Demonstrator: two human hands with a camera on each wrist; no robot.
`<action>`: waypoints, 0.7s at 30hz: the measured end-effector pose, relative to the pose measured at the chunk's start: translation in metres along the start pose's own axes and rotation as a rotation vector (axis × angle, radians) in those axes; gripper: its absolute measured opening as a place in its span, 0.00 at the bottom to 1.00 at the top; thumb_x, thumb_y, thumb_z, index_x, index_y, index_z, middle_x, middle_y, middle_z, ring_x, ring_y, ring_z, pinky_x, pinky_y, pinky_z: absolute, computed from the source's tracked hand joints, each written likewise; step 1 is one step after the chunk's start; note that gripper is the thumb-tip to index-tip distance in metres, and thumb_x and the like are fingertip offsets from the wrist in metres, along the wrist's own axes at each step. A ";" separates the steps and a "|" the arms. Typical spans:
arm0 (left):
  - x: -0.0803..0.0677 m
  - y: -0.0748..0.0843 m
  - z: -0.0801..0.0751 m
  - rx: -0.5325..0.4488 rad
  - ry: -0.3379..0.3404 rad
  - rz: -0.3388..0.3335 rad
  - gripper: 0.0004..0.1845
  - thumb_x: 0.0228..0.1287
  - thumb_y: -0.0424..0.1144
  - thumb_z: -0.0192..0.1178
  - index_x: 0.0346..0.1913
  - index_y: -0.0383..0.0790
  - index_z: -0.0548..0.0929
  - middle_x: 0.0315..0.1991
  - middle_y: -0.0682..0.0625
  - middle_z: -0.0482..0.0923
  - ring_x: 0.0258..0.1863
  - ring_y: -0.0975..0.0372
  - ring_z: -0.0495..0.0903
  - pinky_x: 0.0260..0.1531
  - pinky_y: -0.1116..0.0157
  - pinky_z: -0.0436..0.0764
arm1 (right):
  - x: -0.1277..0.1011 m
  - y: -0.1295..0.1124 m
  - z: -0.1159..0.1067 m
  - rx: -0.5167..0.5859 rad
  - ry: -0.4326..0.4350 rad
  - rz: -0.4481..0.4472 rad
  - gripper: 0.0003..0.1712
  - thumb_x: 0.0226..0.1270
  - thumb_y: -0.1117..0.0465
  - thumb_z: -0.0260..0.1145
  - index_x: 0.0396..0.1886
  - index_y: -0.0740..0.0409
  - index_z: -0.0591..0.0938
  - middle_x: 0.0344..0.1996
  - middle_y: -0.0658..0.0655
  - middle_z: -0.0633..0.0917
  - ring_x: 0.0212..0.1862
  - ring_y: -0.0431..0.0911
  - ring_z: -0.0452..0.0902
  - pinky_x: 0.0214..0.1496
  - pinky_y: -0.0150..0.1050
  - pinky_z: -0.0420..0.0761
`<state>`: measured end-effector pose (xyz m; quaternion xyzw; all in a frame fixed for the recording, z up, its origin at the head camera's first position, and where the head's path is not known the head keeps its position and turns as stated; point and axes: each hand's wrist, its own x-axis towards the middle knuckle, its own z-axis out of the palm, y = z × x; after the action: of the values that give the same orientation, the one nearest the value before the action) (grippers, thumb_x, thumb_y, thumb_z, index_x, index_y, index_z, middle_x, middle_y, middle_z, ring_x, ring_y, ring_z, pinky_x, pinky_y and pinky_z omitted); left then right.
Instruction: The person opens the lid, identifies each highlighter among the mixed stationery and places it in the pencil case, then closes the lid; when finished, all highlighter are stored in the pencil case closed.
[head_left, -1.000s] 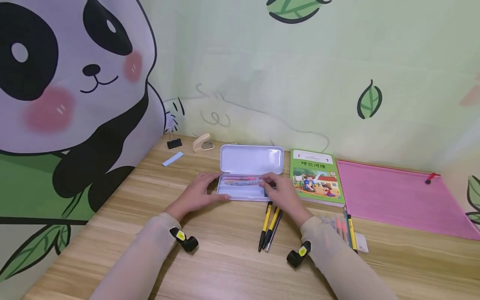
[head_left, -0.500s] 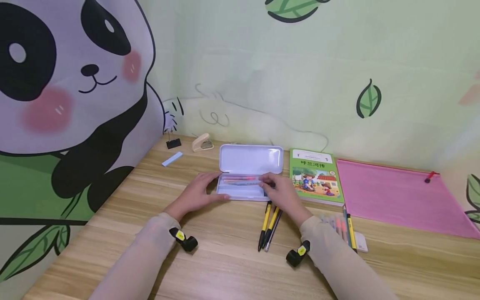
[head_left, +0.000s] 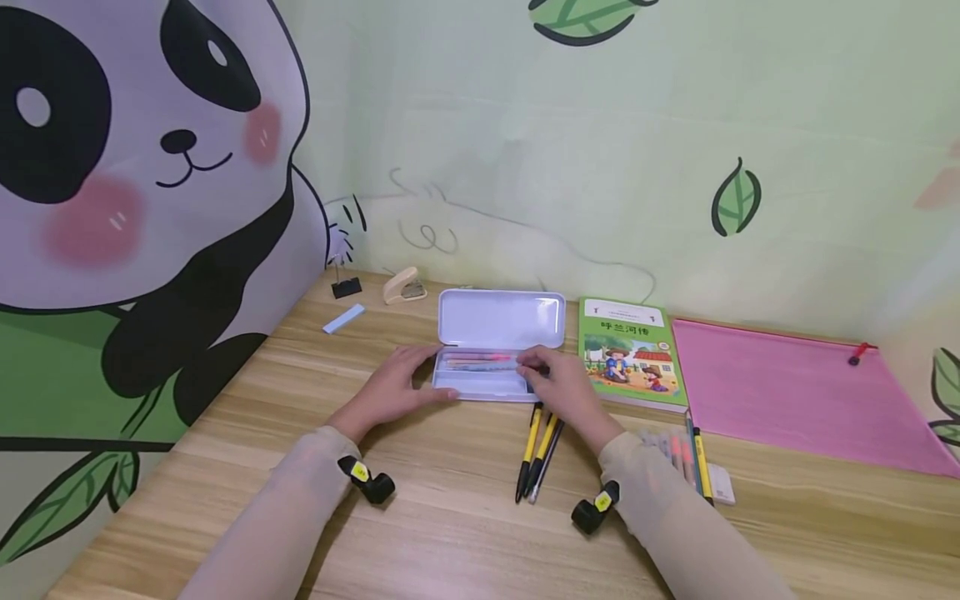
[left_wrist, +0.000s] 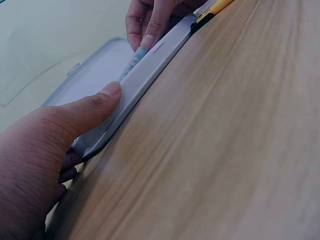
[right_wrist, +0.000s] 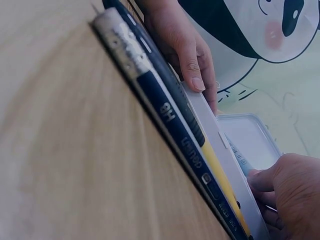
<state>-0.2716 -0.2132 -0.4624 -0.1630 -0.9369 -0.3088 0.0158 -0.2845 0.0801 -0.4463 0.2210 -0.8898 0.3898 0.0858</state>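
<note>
A white pencil case (head_left: 498, 385) lies open on the wooden desk, lid (head_left: 501, 319) tilted back and several pens inside. My left hand (head_left: 401, 385) grips its left end, with the thumb (left_wrist: 111, 92) pressed on the front wall (left_wrist: 145, 75). At the case's right end, my right hand (head_left: 553, 379) pinches a light-blue pen (left_wrist: 131, 65) lying in the case. Two yellow-and-black pens and a dark one (head_left: 538, 450) lie on the desk just in front of the case, under my right wrist; they fill the right wrist view (right_wrist: 170, 120).
A green picture book (head_left: 632, 354) lies right of the case, and a pink zip folder (head_left: 795, 392) beyond it. More pens (head_left: 690, 458) and a white eraser (head_left: 724, 486) lie near my right forearm. A stapler (head_left: 405, 286), binder clip (head_left: 347, 287) and blue strip (head_left: 344, 317) sit near the wall.
</note>
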 end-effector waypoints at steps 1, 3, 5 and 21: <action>0.000 0.000 0.000 0.000 0.001 0.004 0.54 0.51 0.76 0.64 0.76 0.49 0.66 0.74 0.50 0.66 0.73 0.52 0.61 0.71 0.47 0.61 | 0.000 0.000 0.000 0.001 0.001 -0.003 0.08 0.71 0.62 0.67 0.46 0.58 0.86 0.40 0.54 0.90 0.45 0.48 0.85 0.52 0.46 0.82; 0.000 0.000 0.000 -0.002 0.002 0.007 0.54 0.51 0.76 0.64 0.76 0.48 0.66 0.74 0.49 0.66 0.73 0.51 0.62 0.71 0.47 0.61 | 0.000 0.000 0.000 0.000 0.002 -0.009 0.08 0.71 0.62 0.68 0.46 0.57 0.87 0.40 0.54 0.90 0.45 0.48 0.85 0.52 0.46 0.82; 0.001 0.000 -0.001 -0.002 0.005 0.011 0.54 0.51 0.76 0.64 0.76 0.48 0.66 0.74 0.48 0.66 0.72 0.51 0.62 0.71 0.46 0.61 | 0.000 0.000 -0.001 -0.007 0.000 -0.011 0.08 0.71 0.61 0.68 0.46 0.57 0.87 0.40 0.53 0.90 0.46 0.48 0.85 0.52 0.46 0.82; 0.001 0.000 0.000 0.002 0.005 0.009 0.54 0.51 0.76 0.63 0.76 0.49 0.66 0.74 0.50 0.66 0.73 0.52 0.62 0.71 0.47 0.60 | 0.000 -0.006 -0.005 0.058 0.008 0.009 0.09 0.73 0.57 0.65 0.46 0.56 0.87 0.44 0.53 0.89 0.51 0.50 0.84 0.56 0.46 0.82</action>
<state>-0.2726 -0.2132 -0.4627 -0.1663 -0.9364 -0.3083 0.0194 -0.2819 0.0808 -0.4389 0.2178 -0.8789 0.4166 0.0814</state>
